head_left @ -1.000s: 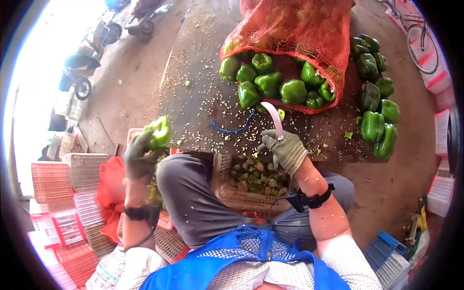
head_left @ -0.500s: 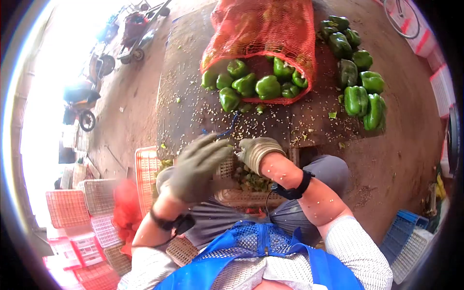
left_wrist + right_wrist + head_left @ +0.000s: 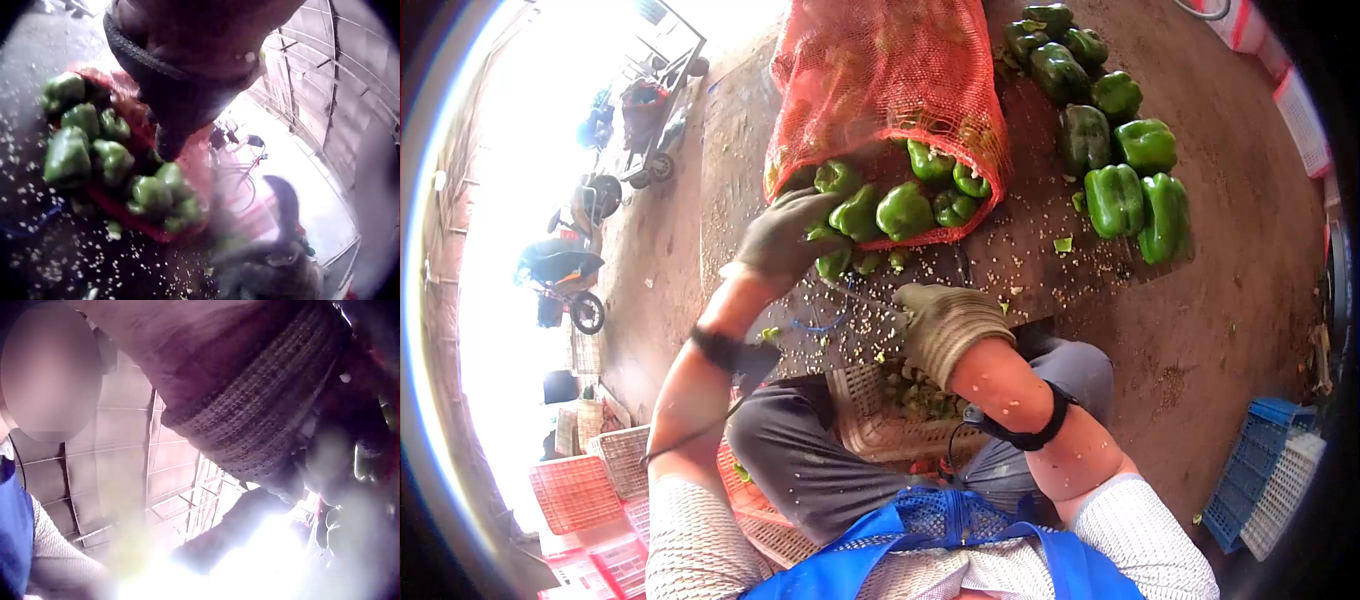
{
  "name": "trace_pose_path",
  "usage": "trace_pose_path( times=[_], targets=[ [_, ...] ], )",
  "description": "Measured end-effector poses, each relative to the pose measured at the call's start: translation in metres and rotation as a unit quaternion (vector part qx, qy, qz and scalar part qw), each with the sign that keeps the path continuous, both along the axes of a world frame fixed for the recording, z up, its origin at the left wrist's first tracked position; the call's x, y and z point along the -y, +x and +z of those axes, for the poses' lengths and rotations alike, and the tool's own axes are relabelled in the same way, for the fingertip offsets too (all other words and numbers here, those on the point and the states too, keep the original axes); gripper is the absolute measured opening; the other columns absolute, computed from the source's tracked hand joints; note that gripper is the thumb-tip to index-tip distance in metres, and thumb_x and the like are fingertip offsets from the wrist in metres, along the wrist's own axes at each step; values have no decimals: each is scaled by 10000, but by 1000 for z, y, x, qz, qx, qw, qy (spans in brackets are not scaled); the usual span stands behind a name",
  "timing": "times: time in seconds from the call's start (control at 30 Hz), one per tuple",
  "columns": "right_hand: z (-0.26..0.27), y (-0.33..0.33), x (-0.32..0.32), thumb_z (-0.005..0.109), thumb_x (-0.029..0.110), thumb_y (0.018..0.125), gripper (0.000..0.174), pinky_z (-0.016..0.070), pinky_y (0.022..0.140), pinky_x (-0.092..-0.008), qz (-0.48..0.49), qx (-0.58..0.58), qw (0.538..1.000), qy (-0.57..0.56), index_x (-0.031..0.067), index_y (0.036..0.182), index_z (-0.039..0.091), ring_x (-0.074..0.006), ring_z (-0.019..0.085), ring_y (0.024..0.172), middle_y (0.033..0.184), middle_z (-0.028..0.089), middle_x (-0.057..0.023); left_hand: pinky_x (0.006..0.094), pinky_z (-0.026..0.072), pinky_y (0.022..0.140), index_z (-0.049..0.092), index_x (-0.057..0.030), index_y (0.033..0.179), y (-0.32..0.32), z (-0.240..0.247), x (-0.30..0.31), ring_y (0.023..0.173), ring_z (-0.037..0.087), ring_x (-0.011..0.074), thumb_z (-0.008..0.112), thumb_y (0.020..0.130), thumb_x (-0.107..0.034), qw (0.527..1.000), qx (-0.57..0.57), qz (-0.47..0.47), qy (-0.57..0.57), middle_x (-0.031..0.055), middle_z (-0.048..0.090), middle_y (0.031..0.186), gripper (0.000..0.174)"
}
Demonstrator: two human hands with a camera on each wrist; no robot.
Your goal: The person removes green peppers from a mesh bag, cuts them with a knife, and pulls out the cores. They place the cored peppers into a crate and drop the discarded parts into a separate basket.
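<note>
My gloved left hand point(image 3: 785, 235) reaches among the green bell peppers point(image 3: 904, 212) at the mouth of a red mesh bag point(image 3: 880, 90). Its fingers lie over the leftmost ones, partly covering them. From the left wrist, the hand points down at the peppers point(image 3: 69, 156), its fingertips dark against the bag. My gloved right hand point(image 3: 948, 325) grips a knife point(image 3: 855, 293) by the handle, close above the near edge of the dark board point(image 3: 1040, 265). The thin blade points left, below the bag's mouth. In the right wrist view the glove cuff point(image 3: 250, 412) fills much of the picture.
A double row of larger green bell peppers point(image 3: 1115, 200) lies along the board's right side. Pale seeds and a blue cord point(image 3: 820, 325) are scattered in front of the bag. Below, a crate point(image 3: 870, 430) between my legs holds green scraps. More crates point(image 3: 572, 493) stand at left and right.
My left hand lets go of a cut green pepper at the left, swings in past the right hand and reaches the bag's mouth. The right hand stays near the board's front edge, knife turned leftward.
</note>
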State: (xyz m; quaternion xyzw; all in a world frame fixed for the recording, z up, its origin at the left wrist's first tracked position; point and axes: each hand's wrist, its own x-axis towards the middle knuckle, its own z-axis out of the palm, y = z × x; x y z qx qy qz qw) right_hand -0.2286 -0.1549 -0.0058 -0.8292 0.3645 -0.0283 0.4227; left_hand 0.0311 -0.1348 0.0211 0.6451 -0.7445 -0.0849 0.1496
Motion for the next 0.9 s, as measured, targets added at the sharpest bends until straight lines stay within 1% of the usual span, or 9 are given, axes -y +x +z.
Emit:
trace_pose_path(
  times=[0.1,0.2,0.4,0.5,0.57,0.7,0.8,0.87,0.9],
  targets=[
    [0,-7,10,599,288,920,281,533,791,-449,-62,20,998,8,74,1087,672,-393,656,925,983,686,-201,443,404,1065,615,-120,1288,-28,-39,64,1278,513,338,768,744,-515,981,182,-48,46,144,628,1282,689],
    [-3,-11,15,634,256,906,266,533,790,-432,-105,78,991,-5,69,1090,673,-395,654,929,1001,687,-197,503,291,1152,561,-115,1358,-56,-44,99,1363,397,398,725,709,-658,950,160,27,266,146,558,1369,862],
    [5,-11,15,664,225,906,244,536,771,-400,-150,118,981,33,59,1084,669,-366,670,903,974,690,-200,489,399,1077,571,-65,1238,-59,-83,91,1238,520,392,729,760,-407,962,236,-136,31,181,598,1240,608],
    [4,-9,15,674,232,908,259,537,766,-385,-150,122,981,10,42,1085,669,-347,680,896,966,699,-188,493,558,722,505,-153,1268,-89,-71,67,885,676,415,655,810,-283,987,68,-98,108,192,607,1118,499],
    [2,-9,11,686,240,907,273,539,764,-373,-172,130,977,3,33,1084,676,-321,691,892,972,713,-161,476,567,733,488,-176,1304,-105,-56,63,917,670,428,632,843,-305,968,114,-17,225,225,598,1087,499],
    [-4,-3,12,710,223,909,246,532,698,-313,-191,188,963,17,29,1059,691,-206,684,778,893,721,-108,432,567,755,484,-113,1329,-103,-75,52,970,664,363,549,914,-153,981,71,48,174,203,623,1041,421],
    [0,-2,13,672,238,940,248,529,679,-320,-201,220,944,143,14,1046,677,-187,662,741,820,697,-124,380,570,797,476,-70,1326,-60,-147,39,989,661,270,735,825,-166,979,-169,94,64,148,639,1064,572],
    [-3,-7,7,671,241,941,257,523,664,-317,-185,242,949,84,8,1050,674,-179,658,731,819,696,-115,353,560,885,455,-61,1311,-73,-22,-11,1036,636,221,848,735,-137,835,-464,270,125,115,628,1116,701],
    [-6,-5,4,671,242,941,262,520,657,-316,-182,257,947,58,5,1052,673,-175,655,726,818,696,-110,335,562,870,390,-57,1344,-55,-30,-31,1036,626,215,877,734,-179,791,-562,232,72,122,604,1147,790]
  ],
)
